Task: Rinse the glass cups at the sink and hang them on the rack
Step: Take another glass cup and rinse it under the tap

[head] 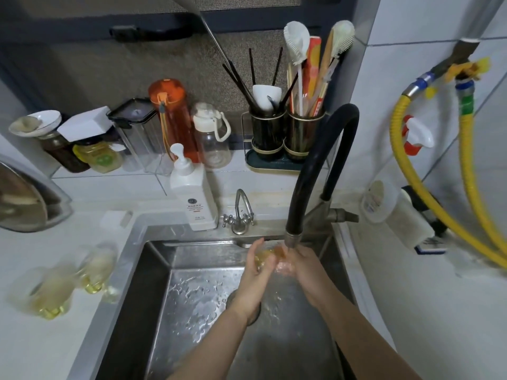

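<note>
A small yellowish glass cup (270, 253) is held over the steel sink (153, 259), right under the spout of the black hose faucet (292, 239). My left hand (259, 266) grips the cup from the left. My right hand (301, 263) holds its other end, fingers curled at the cup; motion blur hides the fingertips. Water splashes on the sink floor below. Two more yellow-tinted glass cups, blurred, stand on the white counter left of the sink, one at the far left (50, 293) and one nearer the sink (97, 270). No rack is in view.
A white soap pump bottle (193, 197) and a small chrome tap (240, 212) stand behind the sink. Bottles, jars and a utensil holder (285, 135) line the back ledge. Yellow gas hoses (428, 193) hang on the right wall. A pot lid (24, 198) lies at far left.
</note>
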Available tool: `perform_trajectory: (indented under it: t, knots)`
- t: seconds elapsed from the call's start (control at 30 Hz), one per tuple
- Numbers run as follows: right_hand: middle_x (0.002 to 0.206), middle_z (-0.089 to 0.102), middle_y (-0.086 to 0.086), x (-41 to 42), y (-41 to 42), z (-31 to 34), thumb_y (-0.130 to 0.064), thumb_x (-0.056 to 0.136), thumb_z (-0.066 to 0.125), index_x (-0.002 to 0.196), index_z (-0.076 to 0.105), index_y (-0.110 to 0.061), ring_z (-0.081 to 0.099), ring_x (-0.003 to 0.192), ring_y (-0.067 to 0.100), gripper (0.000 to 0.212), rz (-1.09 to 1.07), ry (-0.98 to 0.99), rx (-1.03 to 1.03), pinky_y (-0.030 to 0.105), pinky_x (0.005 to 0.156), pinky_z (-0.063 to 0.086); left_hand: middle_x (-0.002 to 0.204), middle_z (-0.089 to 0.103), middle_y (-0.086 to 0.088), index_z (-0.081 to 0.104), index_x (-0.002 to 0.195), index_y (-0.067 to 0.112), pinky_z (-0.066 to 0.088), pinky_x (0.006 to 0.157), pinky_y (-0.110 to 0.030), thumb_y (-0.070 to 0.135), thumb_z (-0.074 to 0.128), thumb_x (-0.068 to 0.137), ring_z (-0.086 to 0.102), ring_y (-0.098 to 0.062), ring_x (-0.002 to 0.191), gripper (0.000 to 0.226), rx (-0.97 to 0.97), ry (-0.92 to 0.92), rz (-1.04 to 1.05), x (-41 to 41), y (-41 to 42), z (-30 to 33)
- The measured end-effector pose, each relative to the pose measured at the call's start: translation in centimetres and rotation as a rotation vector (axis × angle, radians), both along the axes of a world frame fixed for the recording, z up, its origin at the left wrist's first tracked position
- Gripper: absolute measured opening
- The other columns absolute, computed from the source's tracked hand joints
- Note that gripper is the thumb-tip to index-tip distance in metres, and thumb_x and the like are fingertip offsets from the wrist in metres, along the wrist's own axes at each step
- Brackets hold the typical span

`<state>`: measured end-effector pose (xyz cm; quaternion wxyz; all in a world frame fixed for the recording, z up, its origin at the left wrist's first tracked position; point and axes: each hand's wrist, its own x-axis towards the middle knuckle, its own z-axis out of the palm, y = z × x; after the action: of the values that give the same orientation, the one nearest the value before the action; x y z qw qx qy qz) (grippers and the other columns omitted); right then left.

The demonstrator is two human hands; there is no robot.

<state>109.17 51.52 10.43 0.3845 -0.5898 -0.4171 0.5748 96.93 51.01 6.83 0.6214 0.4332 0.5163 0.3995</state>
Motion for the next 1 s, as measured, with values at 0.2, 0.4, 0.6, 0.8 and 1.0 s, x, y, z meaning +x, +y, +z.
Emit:
perform_trajectory:
  t: [0.2,0.4,0.6,0.8,1.0]
  knots:
    - [0.1,0.07,0.007,0.7,-1.1,-0.7,-0.031,0.097,0.046,0.1,0.066,-0.016,0.068,0.087,0.013,0.025,0.128,-0.194,0.139,0.03,0.082,0.054,0.121,0.06,0.009,0.051,0.121,0.031,0.05,0.089,-0.026,0.062,0.057,0.07,0.062,-0.009,0.106,0.06,-0.059,-0.022,-0.022,0.2,0.4,2.0]
    - [0.109,0.071,0.005,0.6,-1.3,-0.4,-0.024,0.096,0.05,0.113,0.066,-0.012,0.067,0.103,0.017,0.026,0.178,0.043,0.044,0.035,0.095,0.051,0.107,0.066,0.005,0.043,0.121,0.044,0.056,0.079,-0.027,0.039,0.064,0.085,0.068,-0.003,0.088,0.042,-0.048,-0.037,0.07,0.8,0.1,1.5]
    - [0.1,0.072,0.01,1.2,-0.6,0.1,-0.027,0.095,0.052,0.102,0.067,-0.01,0.07,0.094,0.021,0.024,0.06,-0.055,0.1,0.046,0.095,0.05,0.134,0.054,0.004,0.031,0.137,0.048,0.052,0.094,-0.038,0.062,0.058,0.078,0.058,-0.012,0.115,0.066,-0.108,-0.071,-0.023,0.8,-0.3,0.7]
    - [0.096,0.068,-0.003,0.4,-1.2,-1.1,-0.035,0.098,0.042,0.102,0.059,-0.018,0.065,0.092,0.012,0.024,0.484,-0.535,0.264,0.041,0.089,0.051,0.1,0.071,-0.008,0.056,0.119,0.035,0.055,0.077,-0.037,0.069,0.056,0.077,0.068,-0.017,0.083,0.054,-0.231,-0.141,-0.003,-0.8,0.6,0.8]
    - [0.108,0.067,-0.012,-0.3,-1.6,-0.1,-0.043,0.096,0.043,0.106,0.059,-0.033,0.063,0.101,0.002,0.021,0.497,-0.426,0.282,0.028,0.093,0.048,0.115,0.067,-0.017,0.051,0.128,0.011,0.057,0.07,-0.034,0.068,0.059,0.073,0.071,-0.025,0.092,0.08,-0.328,-0.226,0.061,-0.8,0.3,0.8]
